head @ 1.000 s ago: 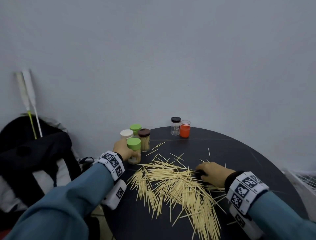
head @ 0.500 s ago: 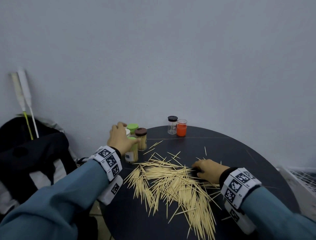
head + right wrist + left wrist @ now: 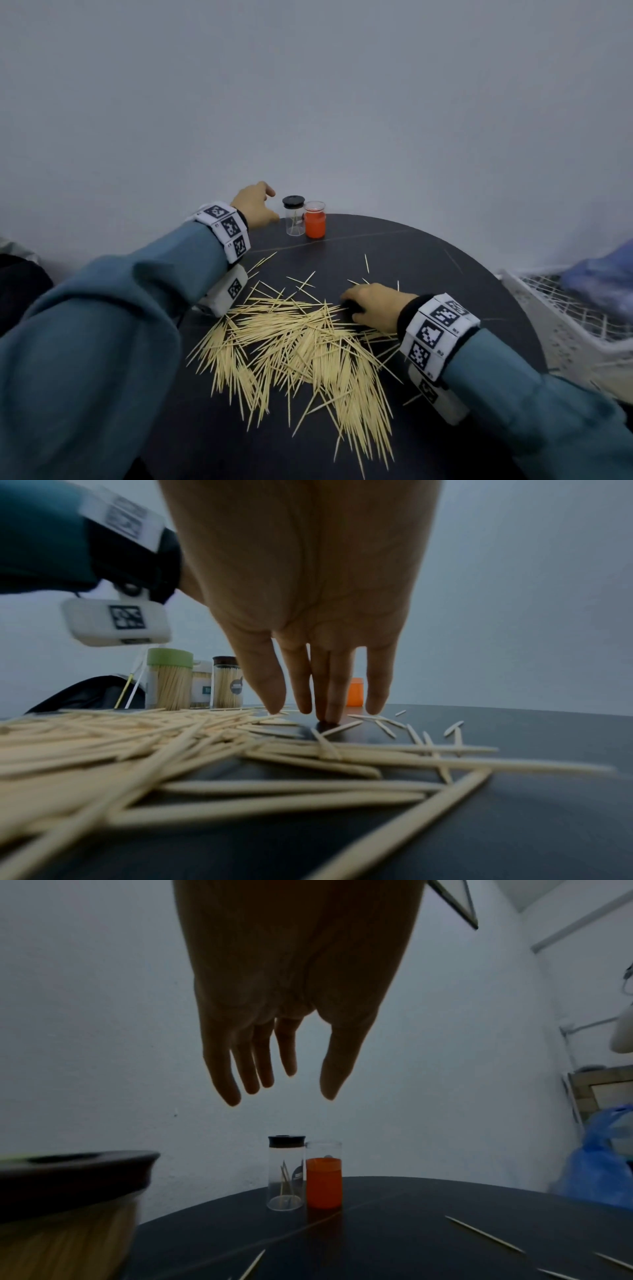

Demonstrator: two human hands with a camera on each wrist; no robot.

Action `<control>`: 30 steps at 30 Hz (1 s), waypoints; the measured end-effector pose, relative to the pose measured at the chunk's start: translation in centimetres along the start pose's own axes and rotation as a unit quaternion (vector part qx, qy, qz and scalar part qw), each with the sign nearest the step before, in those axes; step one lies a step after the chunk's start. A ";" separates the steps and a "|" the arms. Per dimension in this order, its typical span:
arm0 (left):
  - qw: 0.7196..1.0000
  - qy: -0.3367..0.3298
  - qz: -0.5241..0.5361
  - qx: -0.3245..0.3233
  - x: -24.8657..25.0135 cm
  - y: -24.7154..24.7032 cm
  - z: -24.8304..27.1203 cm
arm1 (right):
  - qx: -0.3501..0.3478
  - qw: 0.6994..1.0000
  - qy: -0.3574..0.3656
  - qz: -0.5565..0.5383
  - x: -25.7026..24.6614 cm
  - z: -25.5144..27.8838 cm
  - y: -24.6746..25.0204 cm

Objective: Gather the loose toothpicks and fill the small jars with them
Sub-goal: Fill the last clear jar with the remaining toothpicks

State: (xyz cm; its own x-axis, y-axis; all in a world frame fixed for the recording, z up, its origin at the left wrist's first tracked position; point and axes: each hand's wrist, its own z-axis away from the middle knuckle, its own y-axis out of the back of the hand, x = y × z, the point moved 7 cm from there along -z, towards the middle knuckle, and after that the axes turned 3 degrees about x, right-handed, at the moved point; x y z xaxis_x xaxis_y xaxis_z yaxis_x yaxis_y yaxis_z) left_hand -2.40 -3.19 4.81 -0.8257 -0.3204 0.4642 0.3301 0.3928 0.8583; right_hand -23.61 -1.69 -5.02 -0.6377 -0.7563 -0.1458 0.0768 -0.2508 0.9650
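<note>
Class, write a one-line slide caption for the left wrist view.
An open left hand reaches toward a nearly empty black-lidded jar beside an orange jar on the dark table.

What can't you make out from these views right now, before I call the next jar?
- Filled jars by the left arm: hidden behind the sleeve in the head view; the right wrist view shows three, the green-lidded jar clearest.
- Black-lidded jar: only a few toothpicks visible inside; label too small to read.
- Orange jar: contents hidden by its opaque colour.
- Dark object under the right hand: covered by fingers.
- Left hand: backlit, empty, above the jars.
</note>
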 end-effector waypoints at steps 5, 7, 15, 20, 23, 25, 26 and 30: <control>0.997 -0.008 -0.076 -0.032 0.5 -2.9 -5.2 | -0.001 1.000 0.002 -0.007 0.1 -0.4 -0.2; 0.993 -0.016 -0.104 -0.051 0.6 -4.4 -6.9 | -0.004 1.000 0.002 -0.005 0.0 -0.4 -0.4; 0.975 -0.040 -0.181 -0.119 0.5 -9.4 -10.7 | -0.008 1.000 0.002 -0.004 0.2 -0.4 -0.8; 0.977 -0.052 -0.190 -0.079 0.7 -9.5 -11.0 | -0.004 1.000 0.005 -0.002 0.2 -0.5 -1.0; 0.986 -0.044 -0.150 -0.060 0.6 -8.8 -10.8 | -0.004 1.000 0.007 -0.004 0.1 -0.5 -1.1; 0.990 -0.039 -0.122 -0.059 0.4 -8.4 -10.5 | -0.008 1.000 0.008 -0.001 0.1 -0.5 -1.1; 0.991 -0.035 -0.111 -0.061 0.4 -8.3 -10.3 | -0.009 1.000 0.008 0.001 0.1 -0.6 -1.1; 0.997 -0.033 -0.059 -0.029 1.1 -6.3 -8.6 | -0.009 1.000 0.007 0.004 0.1 -0.6 -1.0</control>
State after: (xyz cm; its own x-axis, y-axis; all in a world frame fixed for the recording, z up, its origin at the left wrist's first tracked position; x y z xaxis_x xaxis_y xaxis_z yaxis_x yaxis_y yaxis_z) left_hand -1.45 -13.44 1.79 -0.8880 -0.3037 0.3453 0.2532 0.3039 0.9184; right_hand -23.32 -1.89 -6.13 -0.6256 -0.7673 -0.1408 0.0955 -0.2545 0.9624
